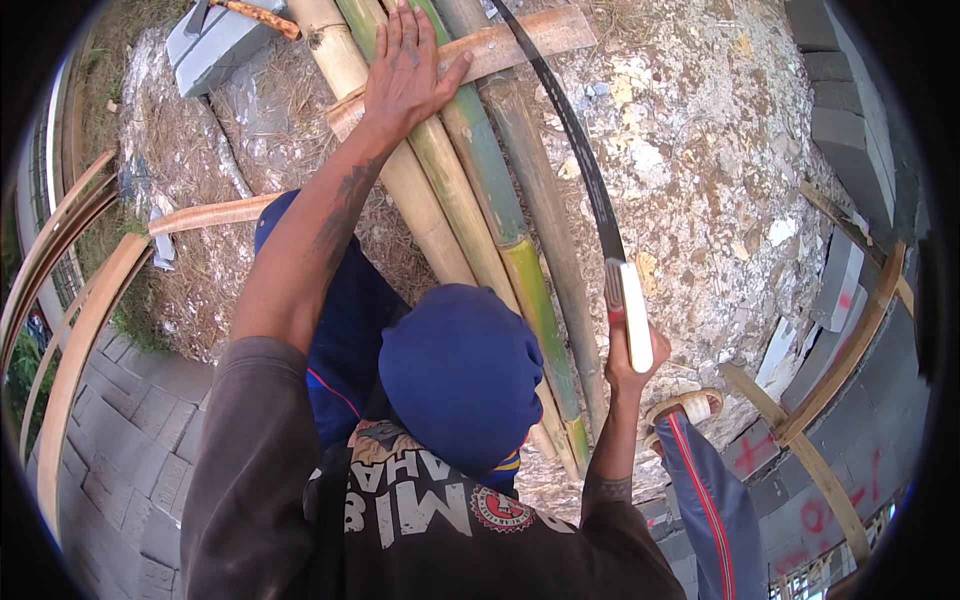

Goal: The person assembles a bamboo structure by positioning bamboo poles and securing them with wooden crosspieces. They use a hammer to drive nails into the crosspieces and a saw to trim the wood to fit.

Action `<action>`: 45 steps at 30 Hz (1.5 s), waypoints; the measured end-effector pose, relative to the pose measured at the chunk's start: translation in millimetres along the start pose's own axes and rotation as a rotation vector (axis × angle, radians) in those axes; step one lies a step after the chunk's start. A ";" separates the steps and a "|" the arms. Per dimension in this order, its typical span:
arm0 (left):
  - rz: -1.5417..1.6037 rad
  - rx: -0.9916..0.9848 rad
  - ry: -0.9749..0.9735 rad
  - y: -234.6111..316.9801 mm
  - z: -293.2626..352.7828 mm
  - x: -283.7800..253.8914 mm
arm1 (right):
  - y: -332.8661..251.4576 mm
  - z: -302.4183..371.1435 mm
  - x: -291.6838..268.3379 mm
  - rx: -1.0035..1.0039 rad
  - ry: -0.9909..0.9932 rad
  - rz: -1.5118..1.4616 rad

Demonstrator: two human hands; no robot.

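The left hand (408, 75) lies flat on the bamboo poles (470, 210), its grip wide, while the right hand (628, 368) grips the machete (590, 190) beside those poles, which show no cut yet.

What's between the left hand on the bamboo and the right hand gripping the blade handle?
In the head view, bamboo poles run between the left hand and right hand; the curved blade rises above the right hand, crossing a wooden slat.

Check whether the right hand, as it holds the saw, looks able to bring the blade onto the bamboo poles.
Probably yes: the right hand grips the saw, whose blade already lies alongside the bamboo poles; only the left hand rests there, farther up.
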State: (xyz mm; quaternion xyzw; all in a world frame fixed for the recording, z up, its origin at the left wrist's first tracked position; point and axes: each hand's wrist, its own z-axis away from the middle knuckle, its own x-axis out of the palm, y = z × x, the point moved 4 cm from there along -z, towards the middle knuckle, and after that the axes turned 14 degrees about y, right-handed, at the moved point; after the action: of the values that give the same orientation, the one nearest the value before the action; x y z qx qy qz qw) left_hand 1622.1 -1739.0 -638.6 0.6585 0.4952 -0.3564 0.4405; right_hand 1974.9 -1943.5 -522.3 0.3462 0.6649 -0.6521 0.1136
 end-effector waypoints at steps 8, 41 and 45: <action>0.018 0.075 0.058 -5.8 11.4 -3.0 | 5.2 27.0 -4.5 -0.006 -0.120 0.075; 0.137 -0.023 0.127 -16.3 0.4 10.2 | -26.9 -63.5 81.9 0.202 0.002 -0.179; 0.030 -0.052 0.251 -40.9 -13.4 0.7 | -26.3 25.2 6.4 0.080 0.008 -0.069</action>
State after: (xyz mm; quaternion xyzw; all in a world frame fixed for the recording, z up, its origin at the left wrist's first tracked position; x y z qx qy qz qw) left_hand 1583.1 -1721.2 -643.7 0.6937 0.5456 -0.2513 0.3974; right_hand 1946.7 -1963.0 -508.5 0.3297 0.6504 -0.6802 0.0744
